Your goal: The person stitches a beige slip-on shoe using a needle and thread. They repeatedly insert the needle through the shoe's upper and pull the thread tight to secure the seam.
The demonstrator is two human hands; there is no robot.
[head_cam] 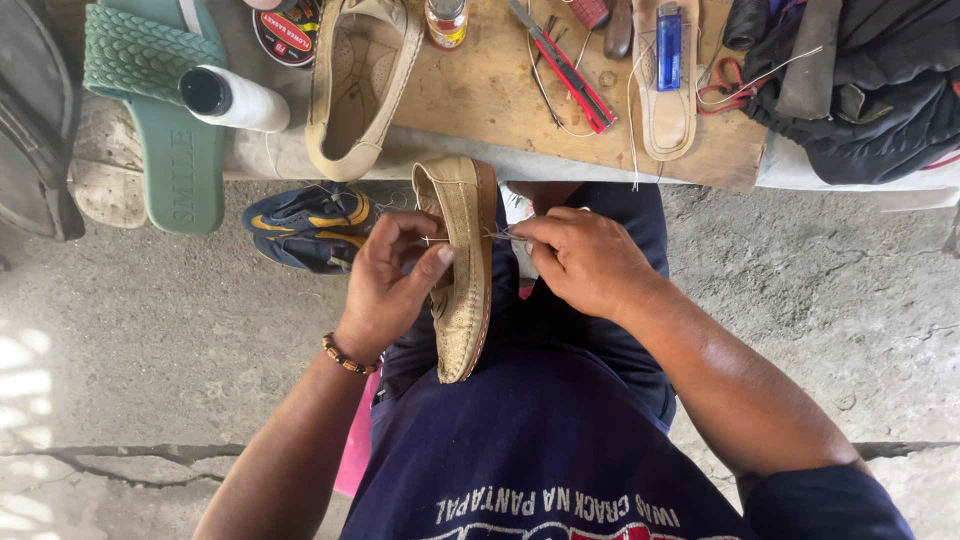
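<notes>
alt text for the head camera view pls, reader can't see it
Seen from above, a seated person's left hand and right hand work thread through a tan shoe held between the knees. Ahead, a wooden board holds a matching shoe, a red cutter, an insole and a blue lighter, beside a green sandal and a white spool.

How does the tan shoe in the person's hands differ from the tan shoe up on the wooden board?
The held shoe stands on its side between the knees, sole edge showing; the shoe on the board lies flat, opening up. The left hand and right hand pinch thread at the held shoe; nothing touches the other. Both are tan and look like a pair.
</notes>
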